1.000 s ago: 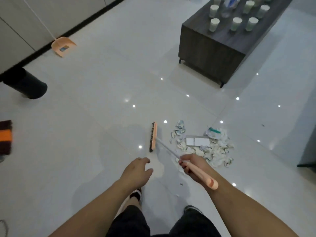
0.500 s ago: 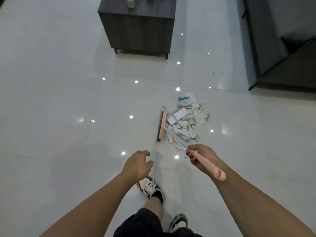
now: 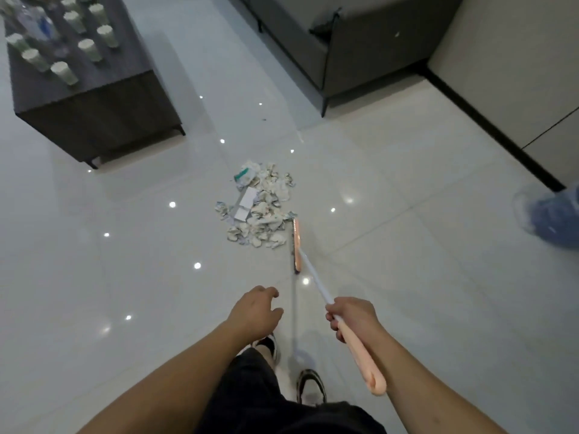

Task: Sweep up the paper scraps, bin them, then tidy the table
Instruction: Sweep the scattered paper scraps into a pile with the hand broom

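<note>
1. My right hand [image 3: 354,317] grips the peach handle of the broom [image 3: 316,286].
2. My left hand [image 3: 255,311] hangs loosely curled, holding nothing, apart from the right.
3. The broom head lies on the floor [image 3: 125,277], touching the right edge of the paper scraps [image 3: 260,208].
4. A dark table [image 3: 103,98] with cups [image 3: 64,73] stands far left.

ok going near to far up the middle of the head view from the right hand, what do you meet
right hand gripping the broom handle → broom head → pile of paper scraps → sofa
</note>
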`<state>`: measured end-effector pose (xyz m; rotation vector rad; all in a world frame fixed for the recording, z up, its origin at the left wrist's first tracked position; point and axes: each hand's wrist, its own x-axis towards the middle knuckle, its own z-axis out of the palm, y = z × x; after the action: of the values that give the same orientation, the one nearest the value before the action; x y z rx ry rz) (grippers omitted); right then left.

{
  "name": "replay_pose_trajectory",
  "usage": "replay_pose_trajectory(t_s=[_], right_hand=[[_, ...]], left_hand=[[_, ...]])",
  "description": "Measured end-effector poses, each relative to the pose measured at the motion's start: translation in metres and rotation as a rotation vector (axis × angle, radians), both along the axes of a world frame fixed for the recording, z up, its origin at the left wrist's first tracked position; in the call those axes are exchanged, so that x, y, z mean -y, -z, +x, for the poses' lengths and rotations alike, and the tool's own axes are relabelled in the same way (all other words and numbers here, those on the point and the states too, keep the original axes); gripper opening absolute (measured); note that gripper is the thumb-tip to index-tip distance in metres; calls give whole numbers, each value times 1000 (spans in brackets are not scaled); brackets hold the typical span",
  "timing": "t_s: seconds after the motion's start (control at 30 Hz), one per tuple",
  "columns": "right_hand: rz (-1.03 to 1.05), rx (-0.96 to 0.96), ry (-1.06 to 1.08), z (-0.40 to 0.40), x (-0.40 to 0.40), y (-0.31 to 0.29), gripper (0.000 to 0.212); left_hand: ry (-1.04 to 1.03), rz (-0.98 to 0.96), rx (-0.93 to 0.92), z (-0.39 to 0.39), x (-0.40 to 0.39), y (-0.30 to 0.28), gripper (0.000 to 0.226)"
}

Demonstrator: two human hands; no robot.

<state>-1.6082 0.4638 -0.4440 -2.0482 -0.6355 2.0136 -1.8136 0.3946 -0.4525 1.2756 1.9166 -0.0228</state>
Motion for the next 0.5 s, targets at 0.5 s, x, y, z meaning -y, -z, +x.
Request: replay_pose_trajectory(t_s=[0.5], right_hand=[[-130, 15, 173, -132, -27, 25, 7]], left_hand=[[74, 34, -34, -129, -75, 9, 49]])
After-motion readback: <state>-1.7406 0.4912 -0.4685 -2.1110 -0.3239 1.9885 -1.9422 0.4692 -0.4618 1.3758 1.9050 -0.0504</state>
